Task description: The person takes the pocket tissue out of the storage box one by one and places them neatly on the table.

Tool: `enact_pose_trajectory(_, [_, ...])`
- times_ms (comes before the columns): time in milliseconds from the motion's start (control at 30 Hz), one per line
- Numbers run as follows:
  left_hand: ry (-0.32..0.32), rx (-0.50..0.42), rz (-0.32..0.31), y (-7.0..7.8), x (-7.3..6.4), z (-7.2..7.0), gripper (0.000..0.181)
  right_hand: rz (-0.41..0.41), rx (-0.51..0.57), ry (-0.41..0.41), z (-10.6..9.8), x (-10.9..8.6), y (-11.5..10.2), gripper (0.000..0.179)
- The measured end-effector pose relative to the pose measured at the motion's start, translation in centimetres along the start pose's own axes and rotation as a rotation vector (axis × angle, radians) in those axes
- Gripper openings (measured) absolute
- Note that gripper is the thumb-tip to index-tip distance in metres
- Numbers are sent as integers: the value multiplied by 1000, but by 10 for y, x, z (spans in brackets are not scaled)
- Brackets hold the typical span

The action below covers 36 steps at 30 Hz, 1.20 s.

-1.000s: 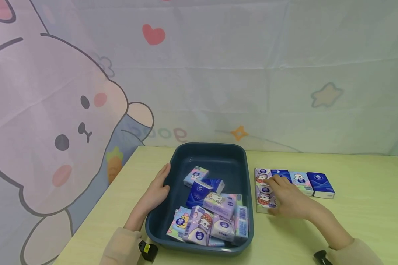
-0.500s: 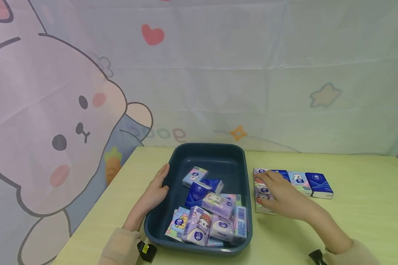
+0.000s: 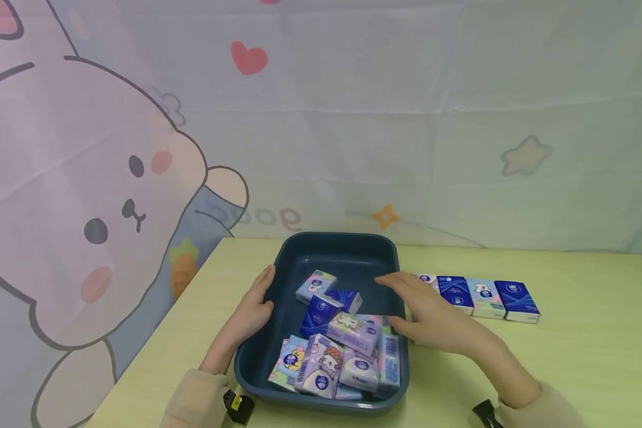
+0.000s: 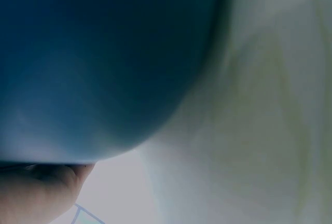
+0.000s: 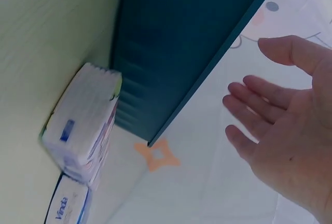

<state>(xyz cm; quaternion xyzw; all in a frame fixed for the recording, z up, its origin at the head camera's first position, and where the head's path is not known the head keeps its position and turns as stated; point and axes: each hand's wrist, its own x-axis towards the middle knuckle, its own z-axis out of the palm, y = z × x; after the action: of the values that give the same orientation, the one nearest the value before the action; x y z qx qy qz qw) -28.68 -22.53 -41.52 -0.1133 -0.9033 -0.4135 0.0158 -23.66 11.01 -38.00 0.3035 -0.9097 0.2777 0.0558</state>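
Observation:
A dark teal plastic bin (image 3: 348, 252) holds a jumble of small tissue packs. Among them are a purple pack (image 3: 321, 365), a blue pack (image 3: 321, 314) and a pastel pack (image 3: 315, 285). My left hand (image 3: 248, 312) rests against the bin's left side with its fingers along the wall. Over the bin's right rim reaches my right hand (image 3: 433, 312), fingers spread and holding nothing. In the right wrist view that hand (image 5: 282, 99) shows relaxed fingers and a bare palm beside the bin wall (image 5: 176, 42).
Right of the bin lies a row of tissue packs: a blue pack (image 3: 455, 294), a pastel pack (image 3: 484, 297) and another blue pack (image 3: 516, 300) at its end. Purple packs at the row's left are mostly behind my right hand. A printed cloth (image 3: 321, 131) hangs behind the table (image 3: 594, 333).
My right hand has left the purple packs at the row's left end and moved left over the bin's rim. My left hand stays at the bin's side.

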Motion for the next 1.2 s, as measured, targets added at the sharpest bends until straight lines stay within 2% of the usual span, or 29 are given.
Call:
enact_pose_trajectory(200, [4, -2, -7, 0, 0, 0, 69, -134, 106, -124, 7, 6, -7, 70])
enact_pose_trajectory(300, [7, 0, -7, 1, -1, 0, 68, -172, 168, -202, 10, 9, -10, 75])
enact_pose_trajectory(500, [9, -6, -4, 0, -1, 1, 68, -224, 173, -300, 15, 15, -16, 89])
enact_pose_trajectory(633, [6, -9, -7, -1, -1, 3, 68, -257, 183, -366, 20, 18, -18, 90])
enact_pose_trajectory(867, [12, -11, -3, -1, -1, 5, 68, -300, 156, -400, 26, 21, -19, 91])
enact_pose_trajectory(1200, [14, -8, -4, -1, 0, 3, 68, -294, 116, -435, 28, 24, -22, 93])
